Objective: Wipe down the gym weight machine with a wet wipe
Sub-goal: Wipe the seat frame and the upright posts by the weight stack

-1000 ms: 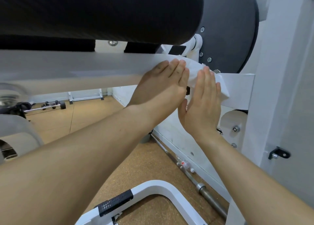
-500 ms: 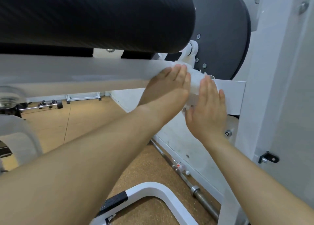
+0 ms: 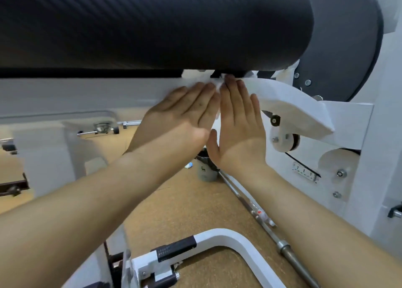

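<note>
Under roller pad (image 3: 152, 27), L hand (image 3: 185, 118) & R hand (image 3: 239, 124) (flat) press wipe (image 3: 291, 107).

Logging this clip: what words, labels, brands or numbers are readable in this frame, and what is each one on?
No text can be read.
Sticker on the white machine frame: print too blurred to read.
Grey cup on the floor: a small dark mark, too small to read.
Barbell: red and white marks, no legible characters.

Above the hands, the roller pad (image 3: 152, 24) looks like woven-textured matt vinyl; the beam (image 3: 76, 96) is smooth white-painted metal.
</note>
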